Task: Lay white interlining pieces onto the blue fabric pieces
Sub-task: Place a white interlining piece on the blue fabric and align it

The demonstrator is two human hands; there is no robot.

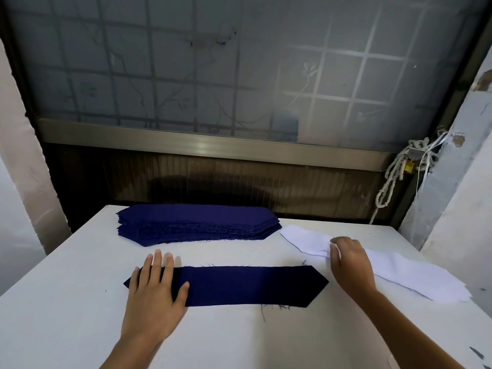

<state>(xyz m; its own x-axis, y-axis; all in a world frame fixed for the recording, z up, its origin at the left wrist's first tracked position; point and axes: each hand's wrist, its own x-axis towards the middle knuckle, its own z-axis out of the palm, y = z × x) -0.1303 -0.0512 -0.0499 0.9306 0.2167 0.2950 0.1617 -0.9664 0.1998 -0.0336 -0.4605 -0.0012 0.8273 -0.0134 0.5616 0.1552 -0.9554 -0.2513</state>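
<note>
Pressing flat on the left end of a single blue fabric piece point(247, 284), the left hand point(155, 291) lies palm down with straight, spread fingers, its grip wide and closed round nothing. This piece is a long dark blue strip with pointed ends, laid crosswise on the white tabletop point(66, 302) near the front edge; its upper face is bare, with no interlining on it. Loose dark threads point(266, 308) trail from its near edge onto the tabletop. Beyond it, towards the far edge and apart from it, sits a stack of blue fabric pieces point(197, 225) of the same shape, with frayed edges showing layer on layer. To the right of that stack, running diagonally towards the right front of the tabletop, lie the white interlining pieces point(415, 272) in a loose overlapping pile, just beside the pointed right end of the single blue piece but not touching it. The right hand point(348, 265) rests on the left part of this pile with fingers curled, its grip narrow and pinching the white material; how many layers it holds cannot be told. Behind the tabletop stands a frosted window point(213, 75) with a grid of bars, and at its right frame hangs a knotted rope point(399, 169).
</note>
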